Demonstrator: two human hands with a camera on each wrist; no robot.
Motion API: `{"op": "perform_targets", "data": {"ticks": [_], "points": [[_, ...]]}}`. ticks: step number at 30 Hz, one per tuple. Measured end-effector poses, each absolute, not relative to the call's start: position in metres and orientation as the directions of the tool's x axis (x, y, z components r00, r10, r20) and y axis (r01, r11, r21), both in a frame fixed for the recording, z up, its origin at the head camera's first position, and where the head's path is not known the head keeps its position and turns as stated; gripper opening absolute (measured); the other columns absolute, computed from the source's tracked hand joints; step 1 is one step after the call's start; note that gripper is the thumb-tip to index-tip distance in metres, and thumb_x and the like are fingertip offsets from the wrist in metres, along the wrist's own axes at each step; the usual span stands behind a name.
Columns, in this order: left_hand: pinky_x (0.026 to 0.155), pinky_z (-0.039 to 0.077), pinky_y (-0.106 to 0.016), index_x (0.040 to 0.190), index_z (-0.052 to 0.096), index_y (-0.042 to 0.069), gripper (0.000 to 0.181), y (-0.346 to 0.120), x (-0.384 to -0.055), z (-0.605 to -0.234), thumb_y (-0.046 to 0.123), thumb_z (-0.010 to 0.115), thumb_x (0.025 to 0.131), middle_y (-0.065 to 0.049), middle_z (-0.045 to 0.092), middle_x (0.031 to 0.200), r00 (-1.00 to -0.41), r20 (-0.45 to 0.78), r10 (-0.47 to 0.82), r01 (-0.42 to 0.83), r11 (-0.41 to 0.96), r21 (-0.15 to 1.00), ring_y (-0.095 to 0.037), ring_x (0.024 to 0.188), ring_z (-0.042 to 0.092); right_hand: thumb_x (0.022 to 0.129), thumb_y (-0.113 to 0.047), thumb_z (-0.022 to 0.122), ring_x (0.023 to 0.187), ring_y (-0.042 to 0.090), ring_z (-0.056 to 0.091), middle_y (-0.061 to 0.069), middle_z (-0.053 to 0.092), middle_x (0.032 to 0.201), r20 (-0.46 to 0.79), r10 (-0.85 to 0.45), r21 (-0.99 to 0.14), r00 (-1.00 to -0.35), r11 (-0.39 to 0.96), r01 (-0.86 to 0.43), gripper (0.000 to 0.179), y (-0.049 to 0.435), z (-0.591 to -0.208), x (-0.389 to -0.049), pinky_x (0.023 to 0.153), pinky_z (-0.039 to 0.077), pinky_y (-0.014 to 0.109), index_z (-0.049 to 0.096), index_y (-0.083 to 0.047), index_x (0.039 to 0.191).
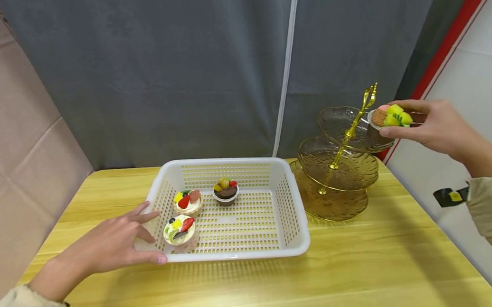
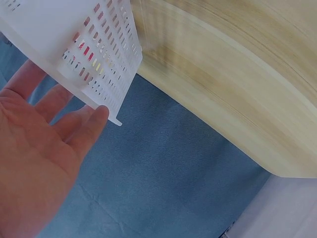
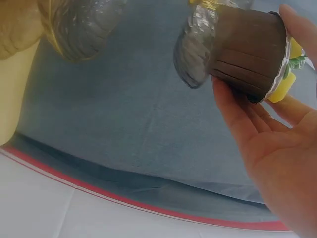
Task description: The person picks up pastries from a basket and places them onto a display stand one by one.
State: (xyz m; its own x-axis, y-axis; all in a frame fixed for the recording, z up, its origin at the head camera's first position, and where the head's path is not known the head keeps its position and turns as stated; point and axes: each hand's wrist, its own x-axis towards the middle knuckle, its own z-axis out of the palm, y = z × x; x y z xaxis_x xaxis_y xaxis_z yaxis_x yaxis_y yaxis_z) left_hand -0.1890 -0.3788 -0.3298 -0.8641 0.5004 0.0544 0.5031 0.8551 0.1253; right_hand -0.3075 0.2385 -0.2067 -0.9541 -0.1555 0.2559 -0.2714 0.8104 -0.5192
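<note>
My right hand point(image 1: 437, 128) holds a fruit-topped cupcake point(image 1: 391, 117) by its sides, level with the top plate of a three-tier stand point(image 1: 337, 175). In the right wrist view the dark brown cup point(image 3: 250, 52) of this cupcake is close to a clear plate edge; whether they touch I cannot tell. My left hand point(image 1: 115, 241) rests with spread, fairly straight fingers at the left rim of a white plastic basket point(image 1: 253, 254). Inside the basket are a chocolate cupcake point(image 1: 226, 193), a cream tart point(image 1: 188, 202) and a cream cupcake with strawberry point(image 1: 180, 232).
The stand has gold-rimmed amber plates and a gold centre pole point(image 1: 344, 146), right beside the basket. Both stand on a light wooden table point(image 1: 255, 290). A grey-blue curtain point(image 1: 172, 82) hangs behind it, and pale panels flank the sides.
</note>
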Motion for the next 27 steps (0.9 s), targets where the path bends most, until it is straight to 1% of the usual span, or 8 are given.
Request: {"op": "perform_targets", "data": {"ticks": [8,15,17,18,21,22,25,27], "points": [[0.082,0.053,-0.054,0.087,0.081,0.021,0.060,-0.380,-0.189,-0.331,0.078,0.063,0.075,-0.012,0.062,0.134,-0.862,0.061,0.503,0.506,0.853,0.126,-0.047,0.136,0.041,0.089,-0.036,0.075,0.075,-0.002,0.057,0.020,0.059,0.117,0.243,-0.168,-0.489,-0.955,0.829,-0.271,0.070,0.234,-0.210,-0.314,0.059,0.047,0.019,0.049,-0.001,0.144],[0.081,0.053,-0.052,0.086,0.081,0.023,0.059,-0.380,-0.189,-0.333,0.078,0.063,0.075,-0.011,0.063,0.133,-0.861,0.070,0.505,0.509,0.851,0.126,-0.046,0.136,0.041,0.090,-0.033,0.074,0.075,-0.003,0.057,0.024,0.061,0.118,0.229,-0.182,-0.493,-0.956,0.825,-0.275,0.070,0.232,-0.214,-0.320,0.059,0.046,0.021,0.047,-0.001,0.146],[0.081,0.053,-0.052,0.086,0.081,0.024,0.058,-0.380,-0.189,-0.333,0.078,0.063,0.075,-0.011,0.063,0.134,-0.862,0.070,0.502,0.507,0.852,0.128,-0.046,0.137,0.041,0.091,-0.031,0.073,0.078,-0.004,0.057,0.025,0.060,0.122,0.217,-0.191,-0.503,-0.957,0.819,-0.277,0.071,0.233,-0.214,-0.320,0.060,0.045,0.019,0.044,-0.002,0.149],[0.081,0.053,-0.052,0.086,0.081,0.024,0.058,-0.380,-0.189,-0.333,0.078,0.063,0.075,-0.011,0.062,0.134,-0.862,0.070,0.503,0.507,0.852,0.129,-0.046,0.137,0.041,0.092,-0.031,0.073,0.081,-0.005,0.057,0.026,0.059,0.125,0.208,-0.195,-0.509,-0.959,0.815,-0.276,0.072,0.233,-0.214,-0.319,0.062,0.045,0.016,0.041,-0.003,0.150],[0.081,0.053,-0.052,0.086,0.081,0.023,0.058,-0.380,-0.190,-0.333,0.078,0.063,0.075,-0.011,0.062,0.134,-0.859,0.073,0.506,0.511,0.850,0.127,-0.046,0.136,0.041,0.093,-0.031,0.071,0.112,0.012,0.059,0.026,0.046,0.145,0.162,-0.211,-0.518,-0.964,0.813,-0.266,0.079,0.235,-0.211,-0.318,0.072,0.040,0.010,0.030,-0.008,0.156],[0.081,0.053,-0.052,0.086,0.081,0.023,0.058,-0.381,-0.191,-0.334,0.077,0.064,0.075,-0.011,0.062,0.134,-0.858,0.075,0.508,0.513,0.849,0.125,-0.046,0.136,0.042,0.094,-0.031,0.070,0.122,0.020,0.055,0.026,0.041,0.150,0.147,-0.218,-0.522,-0.965,0.811,-0.263,0.081,0.235,-0.209,-0.318,0.080,0.041,0.013,0.026,-0.010,0.158],[0.080,0.053,-0.053,0.086,0.081,0.022,0.059,-0.381,-0.191,-0.334,0.077,0.064,0.075,-0.011,0.063,0.133,-0.857,0.077,0.510,0.516,0.848,0.123,-0.045,0.136,0.042,0.094,-0.032,0.069,0.139,0.043,0.036,0.021,0.029,0.159,0.136,-0.223,-0.523,-0.965,0.811,-0.261,0.084,0.235,-0.203,-0.317,0.089,0.035,0.012,0.019,-0.016,0.160],[0.080,0.053,-0.053,0.086,0.081,0.022,0.059,-0.381,-0.192,-0.334,0.077,0.064,0.075,-0.011,0.063,0.133,-0.857,0.075,0.509,0.515,0.848,0.125,-0.045,0.136,0.042,0.095,-0.031,0.068,0.143,0.042,0.031,0.019,0.027,0.160,0.149,-0.221,-0.538,-0.964,0.800,-0.266,0.084,0.235,-0.198,-0.316,0.097,0.033,0.015,0.017,-0.020,0.161]]}}
